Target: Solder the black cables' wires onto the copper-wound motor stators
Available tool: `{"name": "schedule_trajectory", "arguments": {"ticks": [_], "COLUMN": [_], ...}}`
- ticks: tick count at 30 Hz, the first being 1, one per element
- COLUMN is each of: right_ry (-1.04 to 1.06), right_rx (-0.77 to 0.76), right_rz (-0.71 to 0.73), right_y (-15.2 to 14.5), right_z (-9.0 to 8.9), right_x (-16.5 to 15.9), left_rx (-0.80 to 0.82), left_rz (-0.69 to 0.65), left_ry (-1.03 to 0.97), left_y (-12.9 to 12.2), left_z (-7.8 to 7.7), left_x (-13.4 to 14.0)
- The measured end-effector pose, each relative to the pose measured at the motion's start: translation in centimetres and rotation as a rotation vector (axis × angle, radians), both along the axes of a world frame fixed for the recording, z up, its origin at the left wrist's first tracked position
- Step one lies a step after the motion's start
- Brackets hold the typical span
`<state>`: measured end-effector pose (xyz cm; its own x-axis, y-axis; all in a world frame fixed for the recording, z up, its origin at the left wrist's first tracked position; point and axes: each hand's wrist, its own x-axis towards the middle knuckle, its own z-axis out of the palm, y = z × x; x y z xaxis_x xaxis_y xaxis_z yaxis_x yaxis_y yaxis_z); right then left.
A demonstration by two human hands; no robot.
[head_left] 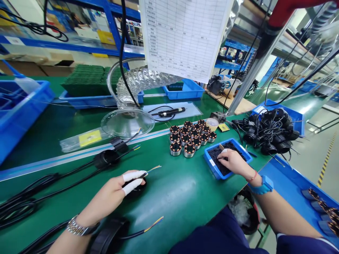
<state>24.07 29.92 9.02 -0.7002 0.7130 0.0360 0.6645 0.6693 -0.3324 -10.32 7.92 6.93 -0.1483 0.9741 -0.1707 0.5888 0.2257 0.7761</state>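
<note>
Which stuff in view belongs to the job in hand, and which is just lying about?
Apparently in the job:
cable end with coloured wires, held in the left hand
blue tray of black pieces, right hand in it
similar cable assemblies, alongside

Apparently lying about, untouched:
copper-wound rings, perhaps for another step
black pen-shaped tool
green boards

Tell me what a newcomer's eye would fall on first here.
Probably the copper coils clustered on the green table at centre, then the printed sheet hanging at top. Right of the coils, the right hand reaches into a blue tray of black pieces; lower left, the left hand holds a cable.
</note>
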Motion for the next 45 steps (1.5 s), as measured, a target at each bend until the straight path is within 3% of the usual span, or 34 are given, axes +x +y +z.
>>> {"name": "schedule_trajectory", "arguments": {"ticks": [7, 11, 15, 21, 24, 27, 38, 45], "right_ry": [0.188, 0.659, 0.979, 1.099, 1.095, 1.094, 0.971, 1.144], "right_rx": [-0.263, -0.774, -1.053, -1.282, -1.322, -1.305, -1.167, -1.076], "right_rz": [-0.084, -0.164, -0.127, -0.054, -0.028, -0.010, 0.050, -0.007], "right_y": [0.1, -1.8, -5.9, -11.1, -12.3, -12.8, -12.3, -10.5], "right_z": [0.9, 1.9, 1.8, -1.0, -2.1, -2.5, -2.6, -1.9], "right_x": [-0.1, -1.7, -6.9, -17.2, -20.4, -21.6, -21.5, -20.9], "left_rx": [0.003, -0.003, 0.059, 0.260, 0.298, 0.333, 0.358, 0.337], "left_rz": [0.019, 0.083, 0.231, 0.389, 0.420, 0.438, 0.480, 0.542], "left_ry": [-0.031, -0.080, -0.150, -0.428, -0.560, -0.610, -0.553, -0.573], "left_y": [-0.1, 0.0, 0.1, 0.2, 0.2, 0.3, 0.6, 0.8], "left_z": [0.1, 0.5, 1.0, 0.5, 0.1, -0.1, -1.0, -1.3], "left_x": [0.1, 0.6, 1.5, 1.6, 1.5, 1.5, 1.4, 1.6]}}
